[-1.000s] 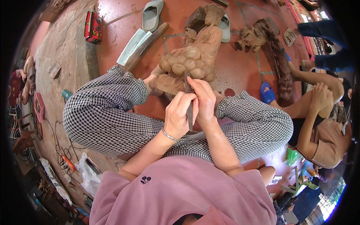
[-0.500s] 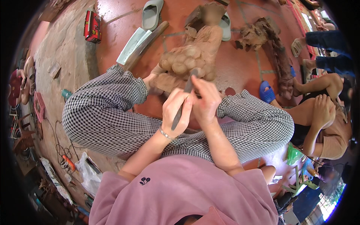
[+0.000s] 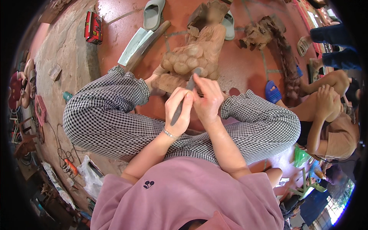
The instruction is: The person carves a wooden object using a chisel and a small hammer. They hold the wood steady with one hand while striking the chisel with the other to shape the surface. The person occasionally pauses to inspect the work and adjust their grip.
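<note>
Between my bent knees stands a brown wooden carving with a cluster of round, ball-like forms on its near side. My left hand is closed around the near part of a slim dark grey file. Farther up the same file my right hand grips it, with fingers bent near its far end. That far tip lies over the lower right of the round forms; whether it touches them I cannot tell. Both hands are side by side in front of the carving.
Beyond the left knee lie a pale whetstone-like block and a wooden strip. Grey slippers and a red box are farther off. Another brown carved piece lies right, near a blue slipper and a seated person.
Both hands and the file have shifted slightly up and to the left in the picture. The whole view has moved a little too. Both hands keep their grip.
</note>
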